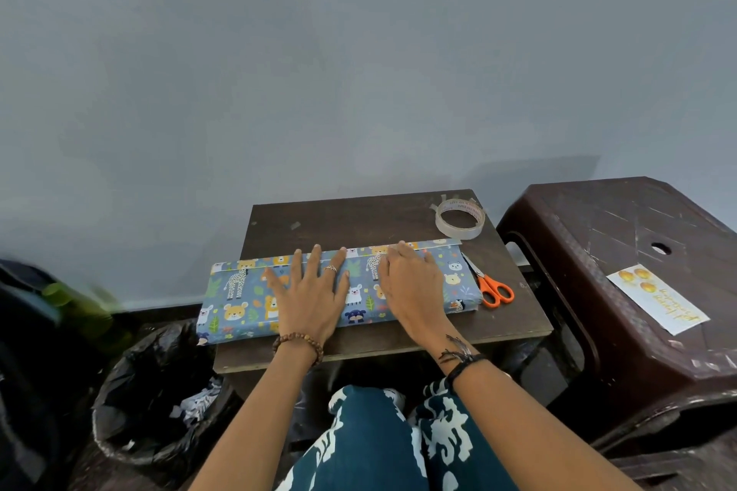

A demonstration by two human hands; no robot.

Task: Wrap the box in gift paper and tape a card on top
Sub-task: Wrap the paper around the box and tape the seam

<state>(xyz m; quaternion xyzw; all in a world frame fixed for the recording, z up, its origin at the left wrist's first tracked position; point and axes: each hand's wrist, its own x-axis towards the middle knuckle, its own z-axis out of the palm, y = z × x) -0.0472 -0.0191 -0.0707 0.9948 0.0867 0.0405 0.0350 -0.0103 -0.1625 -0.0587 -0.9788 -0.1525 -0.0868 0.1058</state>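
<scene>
Pressing flat: left hand (309, 299) fingers splayed, right hand (412, 283) palm-down, both atop wrapped box (239, 303).

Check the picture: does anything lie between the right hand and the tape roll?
Nothing visible does. The right hand lies flat on the wrapped box, and the tape roll sits just beyond the box's far edge on bare table. The scissors lie off to the right, out of that path.

Dim, soft light; blurred left edge
</scene>
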